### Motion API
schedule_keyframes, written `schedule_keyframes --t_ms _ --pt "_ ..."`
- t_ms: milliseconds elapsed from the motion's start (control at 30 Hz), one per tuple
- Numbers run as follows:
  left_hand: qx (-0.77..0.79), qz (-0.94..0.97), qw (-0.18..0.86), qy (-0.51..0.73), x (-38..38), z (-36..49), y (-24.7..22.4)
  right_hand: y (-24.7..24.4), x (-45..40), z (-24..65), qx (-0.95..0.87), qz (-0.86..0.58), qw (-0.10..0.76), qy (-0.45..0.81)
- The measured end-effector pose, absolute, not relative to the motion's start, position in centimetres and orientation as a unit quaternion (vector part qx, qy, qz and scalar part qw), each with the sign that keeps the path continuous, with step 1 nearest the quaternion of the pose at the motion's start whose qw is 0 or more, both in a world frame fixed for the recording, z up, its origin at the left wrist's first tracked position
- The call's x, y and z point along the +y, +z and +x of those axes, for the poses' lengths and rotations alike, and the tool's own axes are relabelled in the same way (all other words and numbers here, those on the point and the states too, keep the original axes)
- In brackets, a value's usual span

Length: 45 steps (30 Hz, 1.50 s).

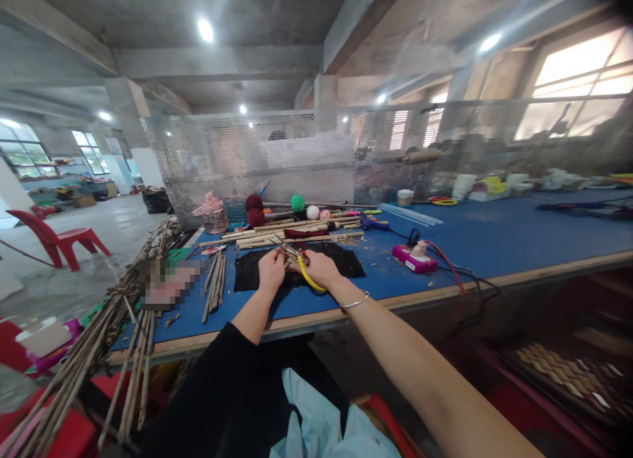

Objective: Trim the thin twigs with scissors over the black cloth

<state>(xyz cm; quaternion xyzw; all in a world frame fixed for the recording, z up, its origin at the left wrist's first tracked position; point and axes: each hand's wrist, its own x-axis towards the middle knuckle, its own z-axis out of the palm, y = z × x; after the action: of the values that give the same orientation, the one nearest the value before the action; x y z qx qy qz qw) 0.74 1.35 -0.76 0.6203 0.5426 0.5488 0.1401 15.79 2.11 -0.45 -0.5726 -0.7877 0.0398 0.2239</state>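
My right hand [320, 271] is closed around scissors with yellow handles [311, 279]. Their metal blades [283, 245] point up and to the left, past my left hand [271, 271]. The left fingers are pinched together close to the blades; what they hold is too small and too covered to make out. Small brownish bits lie between the two hands. Under both hands spreads a black cloth [247, 273] on the blue table [380, 293]. Pale wooden sticks [301, 239] lie just beyond the cloth, and a short row of cut twigs [215, 285] rests to its left.
Long branches [106, 319] hang over the table's left edge. Yarn balls, dark red [256, 217] and green [297, 203], sit at the back near a mesh screen [237, 155]. A blue glue gun [373, 223] and a magenta power strip [414, 257] with cables lie to the right.
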Motion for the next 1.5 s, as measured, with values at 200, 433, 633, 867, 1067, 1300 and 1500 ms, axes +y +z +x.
schedule_keyframes --t_ms 200,433,633,867,1067,1300,1500 --pt "0.536 0.613 0.160 0.558 1.52 0.42 -0.99 -0.43 2.08 15.74 -0.783 -0.584 0.213 0.037" --pt "0.541 0.630 0.116 0.545 1.78 0.44 -1.28 -0.17 1.51 15.48 -0.777 -0.592 0.213 0.030" --pt "0.540 0.657 0.063 0.523 1.96 0.63 -1.50 -0.29 1.62 15.47 -0.786 -0.573 0.231 0.030" --pt "0.552 0.660 0.057 0.506 1.79 0.44 -1.45 -0.38 1.99 15.63 -0.778 -0.592 0.207 0.027" --pt "0.551 0.659 0.071 0.507 1.76 0.37 -1.37 -0.40 1.97 15.89 -0.776 -0.597 0.199 0.027" --pt "0.562 0.657 0.075 0.497 1.85 0.26 -1.47 -0.28 1.89 15.94 -0.776 -0.599 0.196 0.022" --pt "0.552 0.658 0.089 0.503 2.16 0.33 -1.66 -0.28 1.82 16.00 -0.766 -0.611 0.197 0.022"
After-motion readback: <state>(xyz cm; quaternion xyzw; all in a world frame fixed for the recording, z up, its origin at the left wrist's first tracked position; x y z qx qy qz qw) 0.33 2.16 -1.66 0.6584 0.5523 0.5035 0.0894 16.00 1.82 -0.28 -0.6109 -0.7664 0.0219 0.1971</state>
